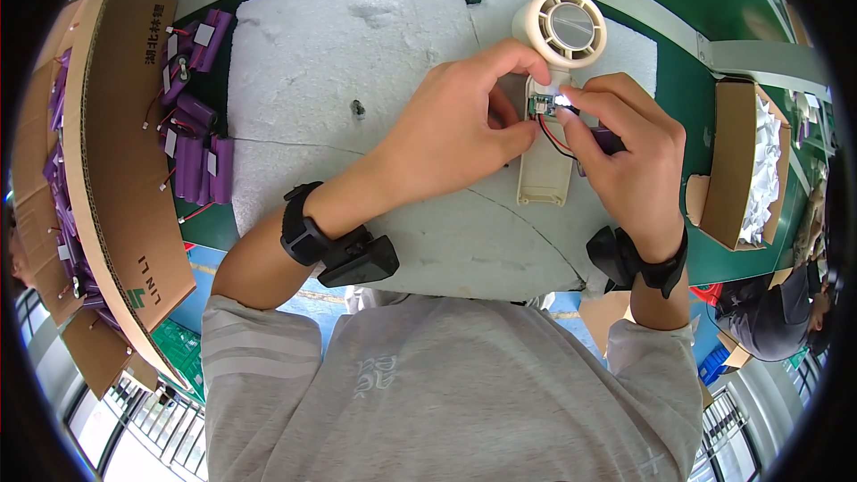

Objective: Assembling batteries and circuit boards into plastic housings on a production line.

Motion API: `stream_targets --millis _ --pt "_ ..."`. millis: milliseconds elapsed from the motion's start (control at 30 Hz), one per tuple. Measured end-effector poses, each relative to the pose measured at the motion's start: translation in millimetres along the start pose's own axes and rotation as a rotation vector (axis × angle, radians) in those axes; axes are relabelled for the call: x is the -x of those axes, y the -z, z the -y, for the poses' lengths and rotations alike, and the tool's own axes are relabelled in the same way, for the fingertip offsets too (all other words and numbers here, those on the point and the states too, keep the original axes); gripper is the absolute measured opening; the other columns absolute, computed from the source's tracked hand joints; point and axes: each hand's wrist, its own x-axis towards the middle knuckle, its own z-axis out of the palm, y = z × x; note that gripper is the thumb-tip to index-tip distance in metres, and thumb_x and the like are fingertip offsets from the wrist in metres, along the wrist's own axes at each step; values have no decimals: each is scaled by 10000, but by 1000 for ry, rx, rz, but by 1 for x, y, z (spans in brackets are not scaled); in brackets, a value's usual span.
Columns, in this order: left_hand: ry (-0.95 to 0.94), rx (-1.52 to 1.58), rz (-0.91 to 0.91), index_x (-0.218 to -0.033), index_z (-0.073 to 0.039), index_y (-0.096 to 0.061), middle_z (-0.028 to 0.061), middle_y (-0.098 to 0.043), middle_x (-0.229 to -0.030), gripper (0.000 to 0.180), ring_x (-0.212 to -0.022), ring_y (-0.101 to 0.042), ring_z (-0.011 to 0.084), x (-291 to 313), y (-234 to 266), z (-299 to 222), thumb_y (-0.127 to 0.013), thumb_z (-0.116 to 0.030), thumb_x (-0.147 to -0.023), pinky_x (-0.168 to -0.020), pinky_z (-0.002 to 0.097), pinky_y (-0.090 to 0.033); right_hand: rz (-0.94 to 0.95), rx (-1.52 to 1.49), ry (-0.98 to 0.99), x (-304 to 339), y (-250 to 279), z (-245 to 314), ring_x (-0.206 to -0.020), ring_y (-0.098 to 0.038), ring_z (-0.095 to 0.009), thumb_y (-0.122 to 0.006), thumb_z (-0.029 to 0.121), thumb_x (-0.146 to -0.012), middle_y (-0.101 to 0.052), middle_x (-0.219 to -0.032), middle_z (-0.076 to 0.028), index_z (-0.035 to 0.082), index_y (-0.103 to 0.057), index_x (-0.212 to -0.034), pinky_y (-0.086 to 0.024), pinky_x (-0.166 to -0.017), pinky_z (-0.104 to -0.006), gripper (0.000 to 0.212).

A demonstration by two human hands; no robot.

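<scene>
Head-worn fisheye view, facing down, near left hand [464, 120] and right hand [636, 138]

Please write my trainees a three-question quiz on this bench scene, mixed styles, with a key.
1. True or false: the purple batteries on the green table lie left of the foam sheet.
2. What are the left hand and right hand at work on? A) a cardboard box B) a cream fan C) the foam sheet
3. Fill in: by the circuit board, a black wire runs beside a ____ wire.

Key: 1 true; 2 B; 3 red
</scene>
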Motion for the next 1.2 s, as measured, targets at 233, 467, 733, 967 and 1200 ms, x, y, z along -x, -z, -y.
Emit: stream_targets --millis 233,467,733,967,1200 --pt "19 -12 22 -1149 -75 -541 7 -592 -1021 397 -766 -613 79 0 2 -1 -678 42 -794 -654 227 -507 19 81 63 2 2 4 -605 -608 -160 -744 -4 -754 -660 -856 -78 0 -704 -924 -487 -536 -250 175" --pt "36 44 48 -1160 -57 -548 8 -613 -986 354 -775 -613 73 -1 5 1 -668 18 -836 -674 228 -508 35 69 29 5 0 3 -616 -616 -171 -743 -5 -751 -655 -846 -83 2 -706 -928 -492 -541 -258 181" --pt "-62 -42 -11 -1121 -25 -644 40 -674 -987 233 -820 -639 97 -4 6 5 -637 0 -890 -712 251 -526 -25 116 76 4 -2 4 -596 -588 -147 -749 6 -750 -646 -829 -70 5 -695 -917 -472 -530 -250 175" --pt "-339 -300 -10 -1107 -114 -710 121 -685 -1009 271 -850 -685 234 -7 11 8 -665 -17 -858 -751 307 -547 13 -67 -144 -1 -1 -3 -557 -494 -79 -762 20 -748 -622 -800 -25 14 -643 -881 -403 -500 -213 179" --pt "-374 -336 -58 -1093 -147 -718 146 -664 -1027 267 -881 -673 282 -5 8 8 -670 -40 -854 -747 334 -545 483 -382 -439 -6 23 -16 -612 -488 -70 -734 30 -770 -564 -852 -13 18 -581 -1022 -408 -553 -204 295"
